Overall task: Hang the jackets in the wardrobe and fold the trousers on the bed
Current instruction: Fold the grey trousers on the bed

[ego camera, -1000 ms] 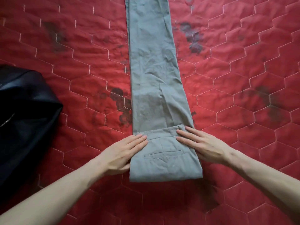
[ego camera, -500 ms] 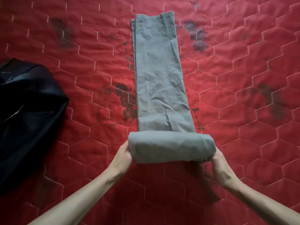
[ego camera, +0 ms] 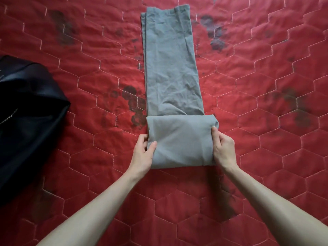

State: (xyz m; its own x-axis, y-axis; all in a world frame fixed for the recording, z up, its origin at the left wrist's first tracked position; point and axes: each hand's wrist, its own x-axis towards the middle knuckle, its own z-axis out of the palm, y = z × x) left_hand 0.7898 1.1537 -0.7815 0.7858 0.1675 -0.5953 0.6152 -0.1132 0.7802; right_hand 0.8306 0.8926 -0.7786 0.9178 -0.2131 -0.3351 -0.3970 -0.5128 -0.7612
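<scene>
Since the earlier frame the grey trousers (ego camera: 170, 71), flat mid-bed, have rolled one turn farther; left hand (ego camera: 144, 153) and right hand (ego camera: 224, 150) pinch the bundle's ends, thumbs on top, likely keeping edges square; a black jacket (ego camera: 26, 121) lies left

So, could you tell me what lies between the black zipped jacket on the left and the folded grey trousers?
In the head view, only red quilted bedspread with dark blotches separates the black zipped jacket from the folded grey trousers; nothing else lies there.
</scene>
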